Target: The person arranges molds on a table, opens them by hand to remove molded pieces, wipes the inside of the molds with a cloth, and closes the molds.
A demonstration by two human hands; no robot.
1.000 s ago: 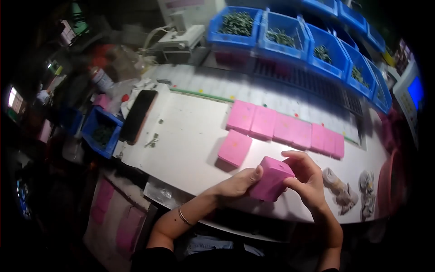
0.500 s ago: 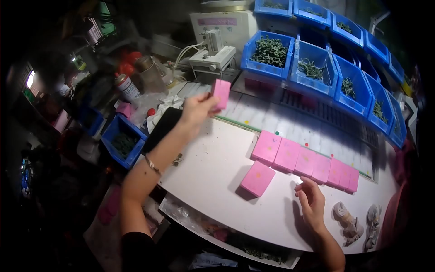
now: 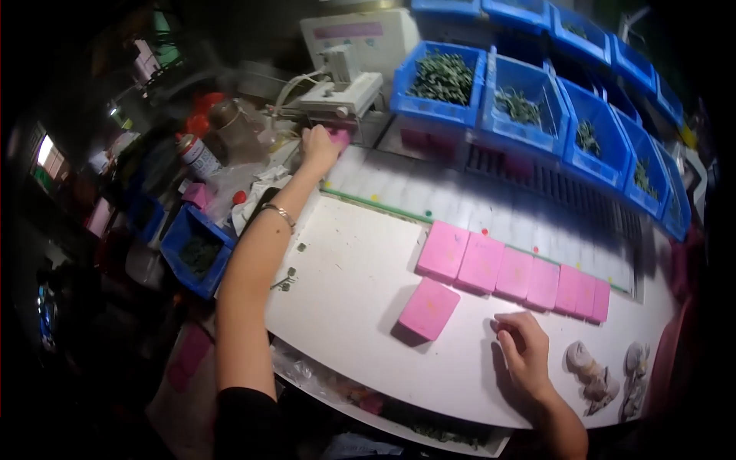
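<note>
My left hand (image 3: 320,147) is stretched out to the far left, closed on a pink block (image 3: 340,139) at the front of a small white machine (image 3: 341,96). Part of that block is hidden by the hand and the machine. My right hand (image 3: 527,349) hovers low over or rests on the white table (image 3: 345,307), fingers loosely curled and apart, holding nothing. Nearest to it lies a single pink block (image 3: 431,308). Just behind, a row of several pink blocks (image 3: 479,263) stands side by side along the table's green-edged strip.
Blue bins (image 3: 441,84) holding small green pieces hang over the back. Another blue bin (image 3: 198,249), a spray can (image 3: 198,156) and a red cap (image 3: 239,197) are at left. Crumpled greyish items (image 3: 592,379) lie at right. An open drawer (image 3: 383,406) juts out below the table.
My left hand has carried the pink block farther away and left, from above the table to the white machine. My right hand has barely moved. The view has shifted slightly.
</note>
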